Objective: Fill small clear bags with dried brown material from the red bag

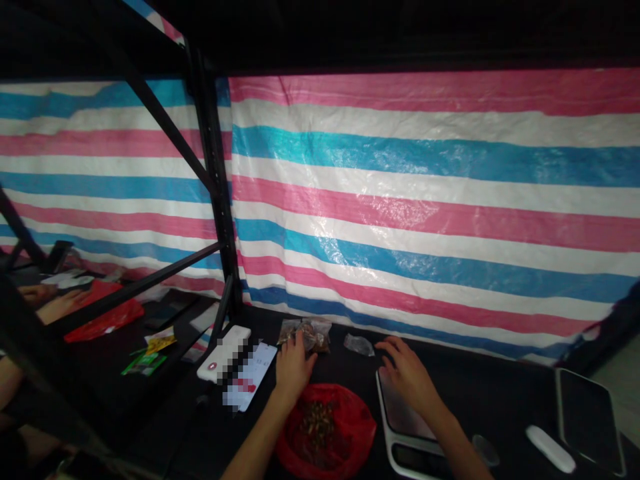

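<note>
My left hand [294, 368] rests its fingers on small clear bags [321, 331] filled with brownish pieces, at the back of the black table. Its thumb is spread from the fingers, and no firm grip shows. My right hand [407, 375] hovers over a flat kitchen scale [407, 421], fingers apart and holding nothing. Just left of its fingertips lies a crumpled clear plastic bag [359, 345]. Between my forearms sits an open red plastic bag [361, 427] with small brown-gold pieces [319, 421] inside.
Left of my hand are a phone [256, 373] and a white device [225, 353]. A round clear lid [485, 450], a white oblong object [550, 449] and a dark tablet-like object [590, 420] lie right. Beyond the black post [215, 187], a person's hand [63, 305] touches red plastic [107, 313].
</note>
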`<act>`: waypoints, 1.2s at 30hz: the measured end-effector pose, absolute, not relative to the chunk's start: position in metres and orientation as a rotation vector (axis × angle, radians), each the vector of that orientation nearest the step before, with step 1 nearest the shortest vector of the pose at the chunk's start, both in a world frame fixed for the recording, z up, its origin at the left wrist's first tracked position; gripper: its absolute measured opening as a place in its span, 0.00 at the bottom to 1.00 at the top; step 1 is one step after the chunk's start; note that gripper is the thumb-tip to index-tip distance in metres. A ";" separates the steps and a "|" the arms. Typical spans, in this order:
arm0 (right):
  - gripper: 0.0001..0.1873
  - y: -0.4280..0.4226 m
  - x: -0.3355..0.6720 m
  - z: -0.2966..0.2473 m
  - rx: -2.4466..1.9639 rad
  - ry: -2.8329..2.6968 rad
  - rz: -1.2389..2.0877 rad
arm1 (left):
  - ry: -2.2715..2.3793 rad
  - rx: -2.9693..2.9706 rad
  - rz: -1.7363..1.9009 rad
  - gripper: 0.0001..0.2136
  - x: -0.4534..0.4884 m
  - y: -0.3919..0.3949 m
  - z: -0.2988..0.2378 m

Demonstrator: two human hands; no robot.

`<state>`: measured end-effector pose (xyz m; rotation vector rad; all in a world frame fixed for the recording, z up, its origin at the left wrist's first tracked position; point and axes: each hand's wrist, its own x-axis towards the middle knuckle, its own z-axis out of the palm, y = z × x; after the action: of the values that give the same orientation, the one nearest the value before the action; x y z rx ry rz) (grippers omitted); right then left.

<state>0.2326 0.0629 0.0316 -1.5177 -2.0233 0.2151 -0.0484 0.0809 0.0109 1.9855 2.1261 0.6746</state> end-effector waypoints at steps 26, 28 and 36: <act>0.12 -0.012 0.141 0.046 -1.161 -1.733 1.139 | 1.448 2.370 0.957 0.35 -0.055 -0.029 0.037; 0.11 -0.013 0.141 0.043 -1.197 -1.733 1.114 | 1.426 2.366 0.970 0.36 -0.056 -0.034 0.041; 0.11 -0.027 0.127 0.037 -1.175 -1.662 1.212 | 1.436 1.653 1.211 0.09 -0.032 -0.065 0.028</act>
<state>0.1267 -0.0266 0.0369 -1.1750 -1.6615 1.2115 -0.0315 -0.0649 0.0283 1.6535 1.4360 1.2106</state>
